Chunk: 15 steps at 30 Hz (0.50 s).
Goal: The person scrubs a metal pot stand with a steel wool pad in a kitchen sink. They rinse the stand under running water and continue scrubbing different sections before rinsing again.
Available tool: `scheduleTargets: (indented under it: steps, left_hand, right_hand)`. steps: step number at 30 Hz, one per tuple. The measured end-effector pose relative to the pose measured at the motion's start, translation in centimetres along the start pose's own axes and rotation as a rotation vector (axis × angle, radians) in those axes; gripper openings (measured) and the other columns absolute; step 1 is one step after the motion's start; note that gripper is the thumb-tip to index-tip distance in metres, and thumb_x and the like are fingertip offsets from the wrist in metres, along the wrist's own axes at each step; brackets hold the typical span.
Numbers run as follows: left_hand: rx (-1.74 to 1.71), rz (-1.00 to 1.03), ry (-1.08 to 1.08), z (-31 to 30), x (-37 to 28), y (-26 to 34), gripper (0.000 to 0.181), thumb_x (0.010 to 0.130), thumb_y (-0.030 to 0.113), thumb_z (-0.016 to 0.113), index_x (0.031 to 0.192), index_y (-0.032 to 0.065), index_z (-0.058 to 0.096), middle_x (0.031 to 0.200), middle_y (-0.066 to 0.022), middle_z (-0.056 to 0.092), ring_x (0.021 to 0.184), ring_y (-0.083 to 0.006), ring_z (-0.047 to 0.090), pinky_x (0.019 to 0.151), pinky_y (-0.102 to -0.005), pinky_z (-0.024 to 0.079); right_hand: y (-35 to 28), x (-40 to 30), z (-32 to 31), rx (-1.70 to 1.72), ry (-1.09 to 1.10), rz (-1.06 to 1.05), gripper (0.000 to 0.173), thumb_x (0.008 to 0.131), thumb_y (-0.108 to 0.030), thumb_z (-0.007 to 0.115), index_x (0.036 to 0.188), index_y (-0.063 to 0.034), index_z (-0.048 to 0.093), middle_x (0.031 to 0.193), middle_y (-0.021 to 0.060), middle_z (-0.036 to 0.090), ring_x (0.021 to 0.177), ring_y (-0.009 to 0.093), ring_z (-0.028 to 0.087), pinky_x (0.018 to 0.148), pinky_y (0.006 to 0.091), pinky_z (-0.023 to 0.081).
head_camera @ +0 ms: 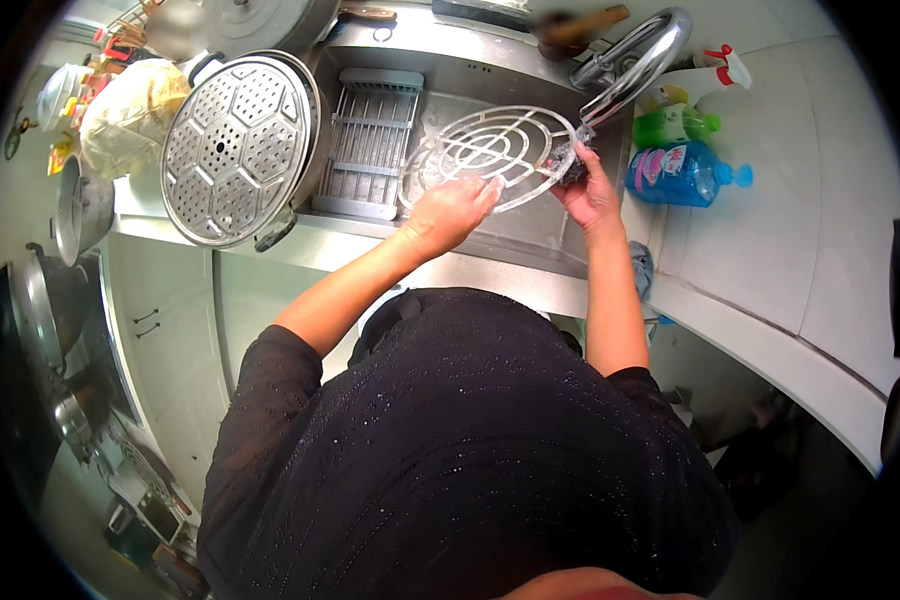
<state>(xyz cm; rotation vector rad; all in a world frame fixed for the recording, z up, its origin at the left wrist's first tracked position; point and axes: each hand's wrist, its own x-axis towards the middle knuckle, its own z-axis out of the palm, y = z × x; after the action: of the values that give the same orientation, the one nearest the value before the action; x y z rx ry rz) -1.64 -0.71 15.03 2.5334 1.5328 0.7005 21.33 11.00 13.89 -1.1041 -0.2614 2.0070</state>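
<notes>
A round metal steaming rack [495, 150] with concentric rings and cross bars is held tilted over the stainless steel sink [547, 232]. My left hand [454, 214] grips its near rim, fingers curled over it. At the rack's right edge, my right hand [591, 191] has a steel wool scourer [570, 166] between its fingers and the rim. Just above my right hand is the mouth of the chrome faucet [634, 71]; whether water runs from it I cannot tell. A grey draining basket [371, 142] sits in the sink's left part.
Left of the sink, a perforated steamer plate [236, 150] leans on a metal pot [322, 142]. Blue [675, 174] and green [667, 126] soap bottles and a spray bottle [701, 79] stand to the right. A knife [364, 13] lies behind the sink.
</notes>
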Motion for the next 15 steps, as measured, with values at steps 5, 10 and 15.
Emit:
scheduleTargets:
  steps: [5,10,15]
  left_hand:
    - [-0.171,0.023,-0.115,1.6,-0.9,-0.4,0.044,0.08,0.015,0.056,0.123,0.0042,0.051,0.104,-0.0134,0.058,0.091,-0.0267,0.06,0.075,-0.0333,0.051]
    - [-0.409,0.044,-0.166,0.4,-1.2,-1.3,0.067,0.077,0.034,0.069,0.134,0.0107,0.044,0.124,-0.0185,0.049,0.114,-0.0349,0.049,0.093,-0.0418,0.044]
    - [-0.321,-0.246,0.082,-0.5,1.3,-6.9,0.073,0.073,0.031,0.074,0.136,0.0123,0.042,0.129,-0.0195,0.045,0.119,-0.0347,0.044,0.103,-0.0431,0.036]
  right_hand:
    - [0.4,1.7,-2.6,0.091,0.049,-0.064,0.027,0.075,-0.006,0.066,0.099,-0.0034,0.055,0.089,0.0127,0.06,0.07,0.025,0.06,0.071,0.0449,0.054]
    - [-0.8,0.3,0.1,-0.067,-0.172,-0.153,0.03,0.075,-0.006,0.064,0.101,0.0025,0.054,0.087,0.0133,0.06,0.062,0.017,0.055,0.058,0.0344,0.049]
    - [-3.5,-2.5,6.6,-0.599,-0.408,-0.054,0.038,0.069,-0.008,0.065,0.104,-0.0001,0.05,0.083,0.0114,0.061,0.055,0.013,0.052,0.052,0.0288,0.048]
